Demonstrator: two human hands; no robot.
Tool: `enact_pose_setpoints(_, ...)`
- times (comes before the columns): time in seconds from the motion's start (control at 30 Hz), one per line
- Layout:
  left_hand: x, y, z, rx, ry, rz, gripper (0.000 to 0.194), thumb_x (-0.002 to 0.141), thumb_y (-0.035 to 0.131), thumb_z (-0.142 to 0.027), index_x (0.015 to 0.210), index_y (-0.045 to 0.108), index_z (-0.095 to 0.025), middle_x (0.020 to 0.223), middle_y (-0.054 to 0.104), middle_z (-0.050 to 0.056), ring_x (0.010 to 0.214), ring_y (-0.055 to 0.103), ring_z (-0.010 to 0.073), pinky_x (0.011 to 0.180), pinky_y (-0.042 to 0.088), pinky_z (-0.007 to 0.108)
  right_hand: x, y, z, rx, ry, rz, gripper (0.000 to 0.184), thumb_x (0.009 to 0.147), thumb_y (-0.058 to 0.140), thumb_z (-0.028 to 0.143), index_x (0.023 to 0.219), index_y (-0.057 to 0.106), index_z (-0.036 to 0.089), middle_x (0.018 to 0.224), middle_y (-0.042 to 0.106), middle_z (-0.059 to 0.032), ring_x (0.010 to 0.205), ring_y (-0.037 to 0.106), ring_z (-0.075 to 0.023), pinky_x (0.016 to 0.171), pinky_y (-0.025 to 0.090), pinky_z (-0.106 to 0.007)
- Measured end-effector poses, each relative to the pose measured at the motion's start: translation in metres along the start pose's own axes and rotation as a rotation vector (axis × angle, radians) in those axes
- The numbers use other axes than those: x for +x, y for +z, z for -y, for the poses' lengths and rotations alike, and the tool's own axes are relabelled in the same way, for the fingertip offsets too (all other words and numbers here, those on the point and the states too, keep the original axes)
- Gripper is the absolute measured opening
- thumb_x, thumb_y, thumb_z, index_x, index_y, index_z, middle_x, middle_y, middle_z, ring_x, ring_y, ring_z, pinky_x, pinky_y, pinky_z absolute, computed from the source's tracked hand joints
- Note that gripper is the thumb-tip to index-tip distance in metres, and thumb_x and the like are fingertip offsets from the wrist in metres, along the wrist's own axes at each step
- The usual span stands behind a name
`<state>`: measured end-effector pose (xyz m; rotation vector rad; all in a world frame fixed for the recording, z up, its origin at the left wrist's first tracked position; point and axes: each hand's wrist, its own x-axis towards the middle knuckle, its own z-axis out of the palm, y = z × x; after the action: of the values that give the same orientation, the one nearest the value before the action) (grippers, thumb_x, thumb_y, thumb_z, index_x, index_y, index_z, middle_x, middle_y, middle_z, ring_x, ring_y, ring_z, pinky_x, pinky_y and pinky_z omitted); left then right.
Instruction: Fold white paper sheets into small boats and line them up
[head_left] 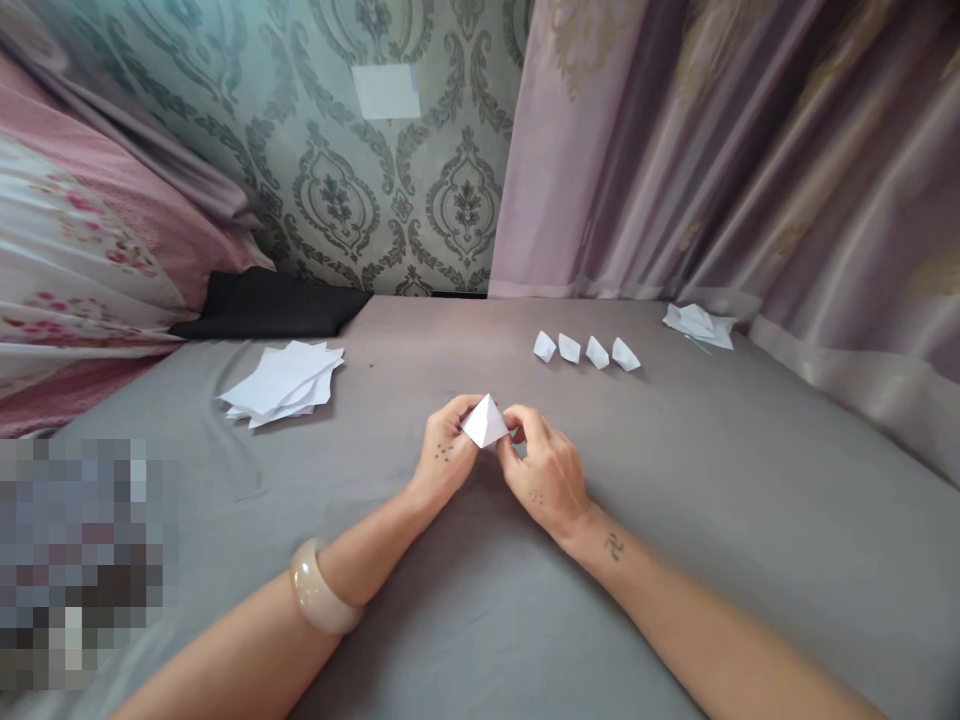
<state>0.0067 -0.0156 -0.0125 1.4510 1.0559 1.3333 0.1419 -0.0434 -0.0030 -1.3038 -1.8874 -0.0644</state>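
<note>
The folded paper [486, 422], the four small paper shapes [569, 348] and the paper pile [285, 382] are white against the grey bedsheet [750, 520]. Dark damask scrolls [337, 200] pattern the grey-green wallpaper [405, 150]; the mauve curtain [615, 170] bears gold motifs [574, 50] and the pink-and-white drape [150, 170] pink flowers [75, 205].

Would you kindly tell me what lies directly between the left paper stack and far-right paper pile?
In the head view, a row of four folded papers lies there.

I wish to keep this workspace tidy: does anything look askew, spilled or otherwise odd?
Nothing looks spilled. The paper stack at left is askew, sheets overlapping unevenly; the smaller paper heap at far right is messy too, unlike the neat row of folded pieces.
</note>
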Motion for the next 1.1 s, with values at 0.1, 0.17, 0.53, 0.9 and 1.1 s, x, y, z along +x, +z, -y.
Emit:
enact_pose_setpoints(0.1, 0.000, 0.000, -0.004, -0.032, 0.007, 0.022, 0.024, 0.074, 0.058, -0.016, 0.096, 0.067, -0.016, 0.090, 0.069, 0.005, 0.083, 0.061, 0.0163, 0.075, 0.047, 0.025, 0.002, -0.002, 0.000, 0.003, -0.047, 0.038, 0.035, 0.087, 0.045, 0.012, 0.120, 0.052, 0.020, 0.089, 0.064, -0.0067, 0.083, 0.059, -0.0210, 0.076, 0.047, -0.033)
enact_pose_setpoints(0.17, 0.000, 0.001, -0.007, -0.045, 0.001, 0.037, 0.025, 0.073, 0.058, -0.015, 0.096, 0.067, -0.015, 0.091, 0.069, 0.005, 0.083, 0.061, 0.0162, 0.075, 0.047, 0.025, 0.002, -0.003, -0.001, -0.029, -0.101, 0.063, 0.042, 0.087, 0.043, 0.010, 0.128, 0.049, 0.020, 0.089, 0.062, -0.0078, 0.087, 0.058, -0.0226, 0.078, 0.047, -0.034)
enact_pose_setpoints(0.53, 0.004, -0.003, -0.010, -0.153, -0.108, 0.121, 0.022, 0.072, 0.061, -0.019, 0.093, 0.067, -0.014, 0.087, 0.069, 0.005, 0.077, 0.061, 0.0149, 0.071, 0.046, 0.024, 0.002, -0.002, -0.008, -0.043, -0.115, 0.103, 0.047, 0.086, 0.044, 0.011, 0.130, 0.053, 0.022, 0.088, 0.059, -0.0073, 0.087, 0.056, -0.0217, 0.078, 0.049, -0.033)
enact_pose_setpoints(0.9, 0.019, -0.027, -0.015, -0.292, -0.291, 0.499, 0.048, 0.060, 0.055, -0.009, 0.107, 0.066, -0.014, 0.099, 0.068, 0.008, 0.092, 0.060, 0.0199, 0.084, 0.044, 0.031, 0.003, -0.004, -0.018, 0.077, -0.036, 0.225, 0.051, 0.082, 0.045, 0.011, 0.131, 0.052, 0.023, 0.094, 0.056, -0.0067, 0.085, 0.057, -0.0189, 0.073, 0.050, -0.030)
enact_pose_setpoints(1.1, 0.018, -0.028, -0.017, -0.378, -0.400, 0.436, 0.027, 0.077, 0.060, -0.030, 0.093, 0.072, -0.013, 0.091, 0.069, 0.009, 0.086, 0.061, 0.0195, 0.081, 0.045, 0.031, 0.003, -0.006, -0.016, 0.022, -0.045, 0.296, 0.052, 0.084, 0.043, 0.011, 0.134, 0.050, 0.025, 0.093, 0.055, -0.0066, 0.086, 0.056, -0.0190, 0.066, 0.048, -0.028)
